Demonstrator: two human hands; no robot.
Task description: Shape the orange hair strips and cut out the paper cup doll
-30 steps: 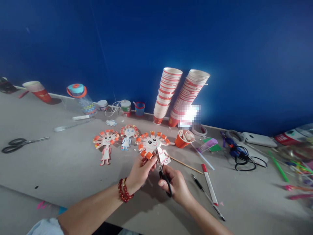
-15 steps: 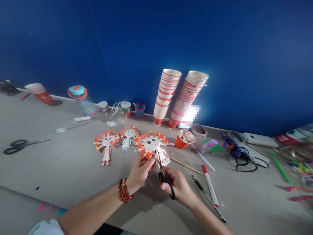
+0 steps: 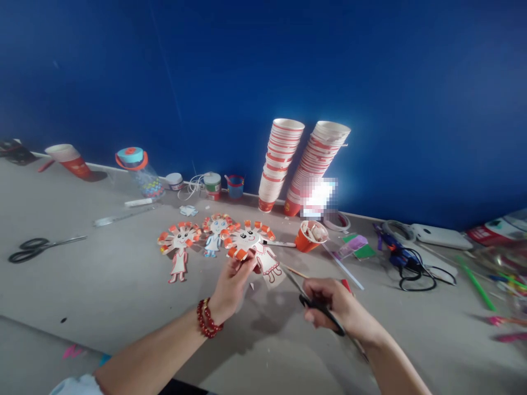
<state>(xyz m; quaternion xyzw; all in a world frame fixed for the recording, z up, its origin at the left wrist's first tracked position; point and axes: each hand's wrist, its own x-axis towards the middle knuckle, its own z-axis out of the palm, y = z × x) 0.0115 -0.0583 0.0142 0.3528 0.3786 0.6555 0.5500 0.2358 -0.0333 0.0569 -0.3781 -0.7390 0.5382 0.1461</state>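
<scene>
My left hand (image 3: pixel 234 280) is closed on a paper doll (image 3: pixel 269 262) with a smiling face, curled orange-and-white strips round its head and a dress outlined in red. White paper still surrounds the doll's feet. Black-handled scissors (image 3: pixel 315 307) are in my right hand (image 3: pixel 335 307), their tip close to the doll's lower right edge. Two similar dolls lie left of it on the table: one with a red-outlined dress (image 3: pixel 179 262), the other with blue clothes (image 3: pixel 213 241). A small paper scrap (image 3: pixel 252 286) lies below my left fingers.
Two tall stacks of paper cups (image 3: pixel 281 164) lean near the blue wall. An orange cup of scraps (image 3: pixel 312 237) stands behind my right hand. A second pair of scissors (image 3: pixel 35 248) lies far left. A glue gun (image 3: pixel 405 263) with its cord, tape rolls and a bottle (image 3: pixel 142 173) are around.
My right hand has moved right with the scissors, away from the doll's neck. The doll is turned so its dress shows more. A small paper scrap now shows below it.
</scene>
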